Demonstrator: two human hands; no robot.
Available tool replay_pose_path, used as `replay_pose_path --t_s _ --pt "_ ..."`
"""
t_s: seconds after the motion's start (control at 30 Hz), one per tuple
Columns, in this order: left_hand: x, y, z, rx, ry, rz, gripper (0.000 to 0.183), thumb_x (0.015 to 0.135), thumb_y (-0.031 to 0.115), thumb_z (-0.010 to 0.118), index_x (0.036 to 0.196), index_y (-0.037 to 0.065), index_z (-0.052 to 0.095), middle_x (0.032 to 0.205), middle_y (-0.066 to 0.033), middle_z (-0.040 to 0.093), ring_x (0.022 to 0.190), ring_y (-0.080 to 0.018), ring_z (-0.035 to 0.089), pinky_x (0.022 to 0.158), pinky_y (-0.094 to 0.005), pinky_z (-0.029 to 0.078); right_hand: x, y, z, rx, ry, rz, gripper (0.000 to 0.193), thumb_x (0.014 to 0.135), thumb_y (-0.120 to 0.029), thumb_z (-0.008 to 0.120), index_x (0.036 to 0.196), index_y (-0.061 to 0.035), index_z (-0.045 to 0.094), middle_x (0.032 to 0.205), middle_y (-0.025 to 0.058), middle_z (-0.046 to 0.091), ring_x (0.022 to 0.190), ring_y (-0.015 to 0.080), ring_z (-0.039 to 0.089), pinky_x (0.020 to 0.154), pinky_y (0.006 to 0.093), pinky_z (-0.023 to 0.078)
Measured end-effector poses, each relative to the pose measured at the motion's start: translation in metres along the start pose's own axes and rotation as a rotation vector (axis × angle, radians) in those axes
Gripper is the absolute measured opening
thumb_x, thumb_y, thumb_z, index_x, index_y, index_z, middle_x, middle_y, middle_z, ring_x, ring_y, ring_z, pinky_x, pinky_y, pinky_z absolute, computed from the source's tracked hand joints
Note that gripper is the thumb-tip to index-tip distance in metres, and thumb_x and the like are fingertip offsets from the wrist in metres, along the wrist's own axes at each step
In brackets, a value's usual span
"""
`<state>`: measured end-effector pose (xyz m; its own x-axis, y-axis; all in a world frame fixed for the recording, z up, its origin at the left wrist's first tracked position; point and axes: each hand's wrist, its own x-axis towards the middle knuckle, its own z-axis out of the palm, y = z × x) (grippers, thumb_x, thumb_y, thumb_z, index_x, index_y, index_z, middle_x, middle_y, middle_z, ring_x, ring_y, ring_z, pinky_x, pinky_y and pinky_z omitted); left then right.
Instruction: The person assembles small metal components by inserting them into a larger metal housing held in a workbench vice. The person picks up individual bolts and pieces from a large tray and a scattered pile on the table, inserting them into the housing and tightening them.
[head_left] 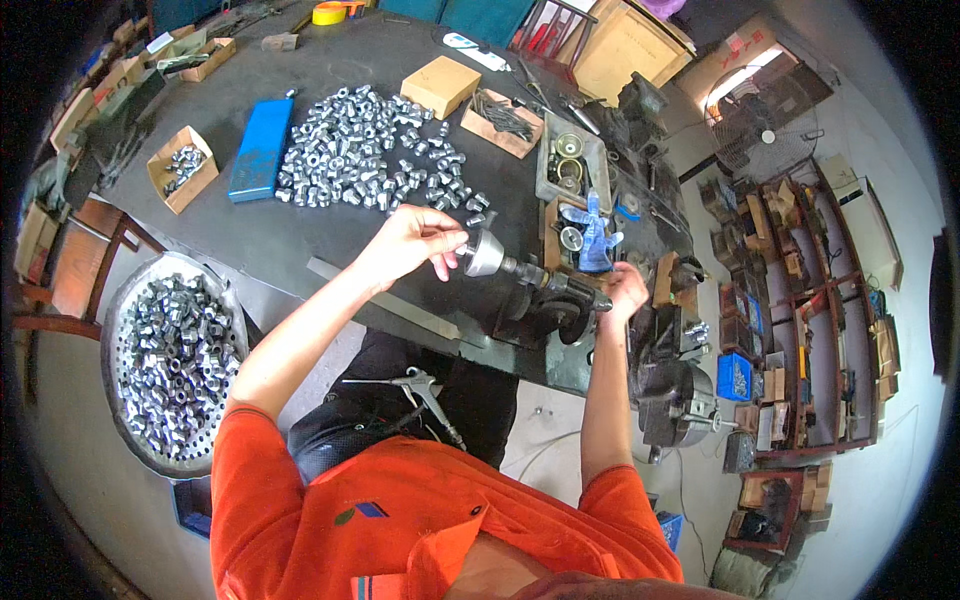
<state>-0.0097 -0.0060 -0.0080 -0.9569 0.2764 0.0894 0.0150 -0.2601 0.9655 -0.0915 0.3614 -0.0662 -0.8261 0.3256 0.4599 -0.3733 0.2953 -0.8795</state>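
In front of me, at the table's near edge, a bench-mounted spindle (540, 278) carries a silver cone-shaped head (485, 254) at its left end. My left hand (415, 243) pinches at the face of that cone; whatever small part sits between thumb and fingers is mostly hidden. At the spindle's dark right end, my right hand (626, 290) is curled closed, and its grip is hard to make out. Beyond my left hand a large heap of shiny metal fittings (345, 145) covers the table. A blue glove (597, 232) lies on a box just past the spindle.
A perforated round pan (232, 300) full of fittings stands at the left. On the table are a blue case (262, 150), a cardboard box (440, 84) and a small box of parts (185, 200). An air gun (420, 390) lies at my lap. Shelves (810, 320) line the right.
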Motion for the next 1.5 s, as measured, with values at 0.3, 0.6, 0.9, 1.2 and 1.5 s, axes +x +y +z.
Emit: replay_pose_path --t_s 0.3,0.6,0.9,1.2,1.5 --pt "-0.005 -0.006 0.001 -0.103 0.008 0.026 0.019 0.084 0.014 0.058 0.090 -0.004 0.060 0.068 -0.0087 0.059 0.054 -0.0140 0.058 0.049 -0.0244 0.050 -0.064 -0.063 -0.060 0.908 -0.040 0.228 0.015 0.080 -0.011 0.042 0.084 0.0004 0.051 0.053 -0.0010 0.032 0.044 0.0063 0.027 0.037 0.0198 0.021" --pt "-0.058 -0.004 -0.040 -0.014 0.162 -0.012 0.017 0.081 0.008 0.059 0.092 -0.004 0.059 0.075 -0.0090 0.061 0.062 -0.0135 0.059 0.055 -0.0239 0.051 -0.071 0.025 -0.049 0.735 -0.168 0.695 0.028 0.080 -0.021 0.047 0.101 -0.0042 0.057 0.079 0.0049 0.058 0.062 0.0156 0.053 0.049 0.0250 0.042" --pt "-0.244 0.057 -0.125 0.826 0.921 -0.193 0.024 0.075 0.014 0.055 0.086 -0.007 0.062 0.069 -0.0125 0.062 0.056 -0.0148 0.059 0.054 -0.0270 0.047 -0.002 -0.040 0.001 0.330 0.136 0.297 0.014 0.081 -0.008 0.044 0.079 -0.0029 0.056 0.057 0.0000 0.043 0.047 0.0065 0.035 0.041 0.0201 0.025" --pt "-0.245 0.057 -0.142 1.532 1.043 -0.249 0.027 0.075 0.017 0.061 0.097 0.003 0.059 0.090 -0.0198 0.060 0.080 -0.0328 0.060 0.070 -0.0384 0.047 -0.058 -0.084 -0.045 0.686 -0.006 0.031 0.018 0.085 -0.018 0.046 0.086 -0.0013 0.052 0.059 -0.0003 0.038 0.047 0.0067 0.031 0.039 0.0188 0.023" --pt "0.027 -0.045 -0.053 1.294 0.249 -0.027 0.034 0.073 0.023 0.062 0.104 0.008 0.057 0.083 -0.0134 0.063 0.078 -0.0284 0.062 0.068 -0.0380 0.048 -0.120 -0.025 -0.061 0.675 0.093 0.346 0.019 0.085 -0.021 0.049 0.085 -0.0021 0.052 0.061 -0.0016 0.043 0.047 0.0047 0.030 0.041 0.0188 0.022"
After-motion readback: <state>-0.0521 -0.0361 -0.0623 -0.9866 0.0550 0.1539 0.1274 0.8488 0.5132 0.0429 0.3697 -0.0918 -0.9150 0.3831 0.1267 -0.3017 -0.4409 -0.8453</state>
